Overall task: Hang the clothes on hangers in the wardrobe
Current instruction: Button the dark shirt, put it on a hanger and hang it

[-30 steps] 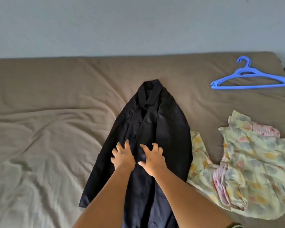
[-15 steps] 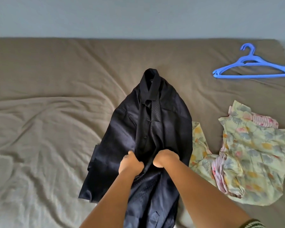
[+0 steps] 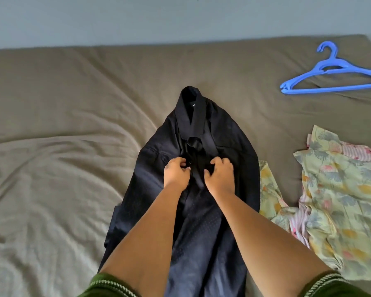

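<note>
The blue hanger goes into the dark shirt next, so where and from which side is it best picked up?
Probably grip the blue hanger at the neck just below its hook, reaching from the near side with the right hand. It lies flat on the bed, far right, hook pointing away, nothing on it. Both hands grip the dark shirt now.

bed sheet (image 3: 51, 168): olive-brown, lying rumpled in front of me, creasing most at my left.
wall (image 3: 180, 18): pale grey-blue, running along behind the bed's far edge.
</note>
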{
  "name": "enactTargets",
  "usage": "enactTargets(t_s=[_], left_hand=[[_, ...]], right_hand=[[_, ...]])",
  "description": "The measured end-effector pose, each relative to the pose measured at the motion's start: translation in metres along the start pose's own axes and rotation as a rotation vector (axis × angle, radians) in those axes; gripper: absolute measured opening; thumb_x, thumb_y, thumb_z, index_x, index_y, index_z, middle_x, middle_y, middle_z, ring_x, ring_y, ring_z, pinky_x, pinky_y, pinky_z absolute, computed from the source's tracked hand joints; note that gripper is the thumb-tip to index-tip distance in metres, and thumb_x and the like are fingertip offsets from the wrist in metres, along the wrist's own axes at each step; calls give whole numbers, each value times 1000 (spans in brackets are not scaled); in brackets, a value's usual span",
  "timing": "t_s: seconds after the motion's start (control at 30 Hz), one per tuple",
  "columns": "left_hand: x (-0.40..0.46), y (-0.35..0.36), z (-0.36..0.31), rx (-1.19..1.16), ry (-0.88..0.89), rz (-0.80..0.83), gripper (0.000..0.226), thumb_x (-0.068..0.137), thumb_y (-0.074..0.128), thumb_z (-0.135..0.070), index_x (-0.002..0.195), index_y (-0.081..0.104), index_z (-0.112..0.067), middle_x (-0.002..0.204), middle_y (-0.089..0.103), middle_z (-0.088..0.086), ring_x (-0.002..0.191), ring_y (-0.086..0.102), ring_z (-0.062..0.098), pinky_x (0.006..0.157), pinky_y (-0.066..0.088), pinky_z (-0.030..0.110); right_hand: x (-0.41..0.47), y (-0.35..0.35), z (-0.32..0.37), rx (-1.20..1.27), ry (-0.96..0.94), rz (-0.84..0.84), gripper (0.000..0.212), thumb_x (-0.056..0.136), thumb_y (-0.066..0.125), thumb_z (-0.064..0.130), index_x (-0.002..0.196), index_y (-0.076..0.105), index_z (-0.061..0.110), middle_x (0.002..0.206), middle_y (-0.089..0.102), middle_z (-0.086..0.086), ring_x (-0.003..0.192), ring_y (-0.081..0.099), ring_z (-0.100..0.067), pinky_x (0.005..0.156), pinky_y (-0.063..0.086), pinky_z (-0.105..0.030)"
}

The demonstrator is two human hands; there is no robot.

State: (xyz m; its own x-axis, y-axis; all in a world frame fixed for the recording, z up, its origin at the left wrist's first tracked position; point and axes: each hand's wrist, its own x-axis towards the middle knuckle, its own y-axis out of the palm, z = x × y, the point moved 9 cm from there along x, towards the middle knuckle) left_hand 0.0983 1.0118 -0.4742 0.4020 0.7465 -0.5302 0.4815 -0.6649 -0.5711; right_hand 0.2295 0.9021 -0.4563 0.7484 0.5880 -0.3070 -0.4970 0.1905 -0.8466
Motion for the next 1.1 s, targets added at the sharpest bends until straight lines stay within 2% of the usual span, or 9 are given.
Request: enactTargets(t_s=[0.13, 0.23, 0.3, 0.4, 0.57, 0.77, 0.83, 0.97, 1.1], left_hand=[[-1, -3, -6, 6, 36, -67, 56, 75, 79, -44, 118, 59, -14, 112, 57, -3, 85, 59, 9, 78, 46, 21], [3, -2, -13, 77, 77, -113, 46, 80, 75, -42, 116, 61, -16, 111, 59, -2, 97, 59, 16, 85, 46, 27], [8, -3, -14, 92, 81, -133, 30, 88, 67, -29, 114, 63, -15, 110, 63, 1, 102, 60, 19, 89, 47, 31], [14, -6, -10, 77, 34, -152, 20, 93, 59, -23, 111, 65, -17, 108, 67, 3, 103, 60, 23, 91, 43, 29], [8, -19, -12, -12, -20, -189, 15, 93, 58, -23, 106, 61, -16, 92, 65, -2, 99, 57, 21, 85, 35, 23], [-5, -29, -22, -58, 15, -201, 14, 92, 59, -19, 105, 59, -16, 78, 58, -10, 94, 59, 20, 89, 41, 29], [-10, -35, -26, -60, 28, -223, 8, 92, 60, -18, 100, 59, -18, 77, 60, -10, 90, 61, 18, 89, 43, 29], [-21, -48, -22, -130, 23, -334, 13, 90, 66, -23, 84, 56, -19, 72, 62, -8, 76, 62, 16, 85, 49, 39], [-21, -50, -12, -197, 31, -368, 21, 82, 75, -30, 75, 57, -23, 65, 62, -10, 68, 61, 8, 85, 50, 41]], right_hand=[[-1, -14, -30, 160, 57, -104, 26, 88, 56, 7, 114, 53, 13, 110, 53, -8, 103, 54, -28, 81, 47, -34], [-1, -23, -29, 197, 91, -171, 35, 88, 66, 31, 116, 52, 16, 105, 56, -3, 96, 54, -23, 74, 45, -32], [-2, -28, 0, 29, -112, -222, 43, 81, 72, 38, 114, 53, 18, 106, 54, -3, 94, 50, -23, 74, 47, -34], [4, -15, 42, -144, -417, -162, 29, 87, 67, 28, 111, 55, 18, 106, 55, -4, 96, 52, -25, 75, 51, -38], [32, -6, 35, -125, -208, -8, 38, 90, 64, 22, 123, 50, 11, 115, 53, -7, 110, 49, -25, 83, 48, -35], [45, -10, 32, -94, -140, 49, 17, 95, 45, 10, 105, 59, 8, 107, 56, -11, 99, 55, -31, 77, 45, -38], [41, -9, 36, -75, -193, 66, 22, 94, 53, 15, 115, 55, 10, 110, 54, -10, 101, 54, -29, 79, 46, -37], [35, -4, 45, -241, -227, 94, 64, 84, 71, 35, 135, 37, 15, 122, 44, -8, 113, 46, -27, 85, 50, -36], [45, -8, 30, -175, -15, 7, 52, 86, 66, 44, 126, 48, 15, 122, 48, -5, 116, 45, -26, 77, 48, -36]])
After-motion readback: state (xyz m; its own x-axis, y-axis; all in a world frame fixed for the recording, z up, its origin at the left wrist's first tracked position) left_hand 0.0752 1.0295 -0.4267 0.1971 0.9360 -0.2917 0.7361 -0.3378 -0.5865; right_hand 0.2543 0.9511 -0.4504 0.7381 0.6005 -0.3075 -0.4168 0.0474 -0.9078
